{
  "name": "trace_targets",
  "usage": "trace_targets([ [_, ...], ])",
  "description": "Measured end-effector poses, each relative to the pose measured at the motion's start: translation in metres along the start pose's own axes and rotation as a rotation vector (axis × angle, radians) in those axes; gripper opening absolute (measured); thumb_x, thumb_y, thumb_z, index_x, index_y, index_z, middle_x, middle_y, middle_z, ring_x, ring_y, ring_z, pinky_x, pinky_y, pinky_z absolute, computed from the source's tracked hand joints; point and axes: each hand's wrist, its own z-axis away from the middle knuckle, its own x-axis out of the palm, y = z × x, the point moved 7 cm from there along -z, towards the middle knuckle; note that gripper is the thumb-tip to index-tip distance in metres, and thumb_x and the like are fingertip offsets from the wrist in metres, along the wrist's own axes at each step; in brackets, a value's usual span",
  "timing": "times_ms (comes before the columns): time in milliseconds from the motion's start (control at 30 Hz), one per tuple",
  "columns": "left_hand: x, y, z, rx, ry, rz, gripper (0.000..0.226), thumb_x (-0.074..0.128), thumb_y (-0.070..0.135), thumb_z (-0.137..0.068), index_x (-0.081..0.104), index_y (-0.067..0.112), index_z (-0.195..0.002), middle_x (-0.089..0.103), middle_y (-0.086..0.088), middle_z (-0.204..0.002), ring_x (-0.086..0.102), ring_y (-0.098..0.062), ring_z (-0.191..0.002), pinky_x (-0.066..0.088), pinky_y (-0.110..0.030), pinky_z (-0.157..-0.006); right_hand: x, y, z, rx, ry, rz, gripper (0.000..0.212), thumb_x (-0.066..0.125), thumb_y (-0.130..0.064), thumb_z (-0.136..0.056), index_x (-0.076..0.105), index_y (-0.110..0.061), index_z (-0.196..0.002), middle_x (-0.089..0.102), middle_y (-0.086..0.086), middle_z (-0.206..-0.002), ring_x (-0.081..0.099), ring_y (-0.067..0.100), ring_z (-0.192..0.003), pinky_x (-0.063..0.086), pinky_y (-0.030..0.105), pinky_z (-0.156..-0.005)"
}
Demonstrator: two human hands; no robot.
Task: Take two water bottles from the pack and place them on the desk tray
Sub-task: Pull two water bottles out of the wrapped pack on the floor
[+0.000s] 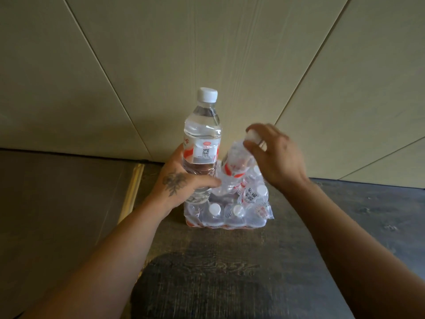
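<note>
Left hand (pixel 181 184) wrapped around upright water bottle (pixel 202 143), held clear above shrink-wrapped pack (pixel 227 208). Right hand (pixel 271 155) pinched on white cap of second bottle (pixel 236 162), tilted, lower part inside torn wrap. Pack on dark wood-grain surface (pixel 230 261) near beige wall panels (pixel 161 65). Desk tray out of frame.

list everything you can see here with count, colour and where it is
held bottle: 1, clear with white cap and red-white label, upright, out of the pack, in the left hand
second bottle: 1, clear, white cap, tilted, partly out of the pack, cap gripped by the right hand
pack: 1, clear shrink wrap with red print, on the dark floor by the wall; bottle count inside unclear
wall panels: beige, behind
left hand: tattooed, around held bottle
right hand: on second bottle's cap
</note>
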Motion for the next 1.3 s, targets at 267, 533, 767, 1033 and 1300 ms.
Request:
trace_targets([
  [267,-0.007,-0.01,-0.003,-0.066,0.051,0.042,0.08,0.106,0.02,-0.059,0.068,0.037,-0.127,0.082,0.021,-0.106,0.073,0.015,-0.091,0.052,-0.014,-0.073,-0.049,-0.035,-0.023,-0.042,0.125,-0.026,0.033,0.06,-0.025,-0.105,0.067,-0.017,-0.136,0.069,0.005,-0.121,0.063,0.027,-0.091,0.053,0.039,-0.075],
  [533,0.008,-0.003,-0.002,-0.084,0.026,0.101,0.125,0.104,0.061,-0.026,0.066,0.031,-0.141,0.079,0.01,-0.132,0.072,-0.018,-0.125,0.052,-0.056,-0.114,-0.031,-0.031,-0.022,-0.092,0.093,0.004,0.035,0.063,-0.023,-0.106,0.065,-0.014,-0.139,0.068,0.005,-0.125,0.064,0.025,-0.102,0.053,0.036,-0.075],
  [767,0.024,0.008,-0.004,-0.064,-0.015,0.099,0.107,0.102,0.044,-0.041,0.065,0.028,-0.14,0.081,0.006,-0.126,0.075,-0.019,-0.119,0.054,-0.055,-0.112,-0.006,0.006,-0.018,0.053,-0.009,-0.275,0.033,0.061,-0.032,-0.107,0.058,-0.013,-0.134,0.063,0.0,-0.13,0.065,0.019,-0.118,0.053,0.028,-0.093],
  [1033,0.034,0.013,-0.007,-0.022,-0.014,0.059,0.088,0.102,0.032,-0.05,0.068,0.031,-0.131,0.083,0.007,-0.119,0.077,-0.018,-0.115,0.056,-0.055,-0.109,0.024,0.013,-0.006,0.03,-0.194,-0.553,0.058,0.059,-0.053,-0.104,0.04,-0.029,-0.153,0.065,-0.007,-0.138,0.067,0.019,-0.126,0.054,0.06,-0.107],
  [1300,0.033,0.016,-0.004,0.01,-0.038,0.061,0.084,0.101,0.037,-0.047,0.072,0.032,-0.126,0.085,0.008,-0.116,0.079,-0.013,-0.11,0.059,-0.052,-0.106,0.079,0.06,0.018,0.267,-0.309,-0.346,0.08,0.084,-0.029,-0.086,0.042,-0.023,-0.153,0.064,-0.001,-0.145,0.062,0.014,-0.127,0.051,0.053,-0.113],
])
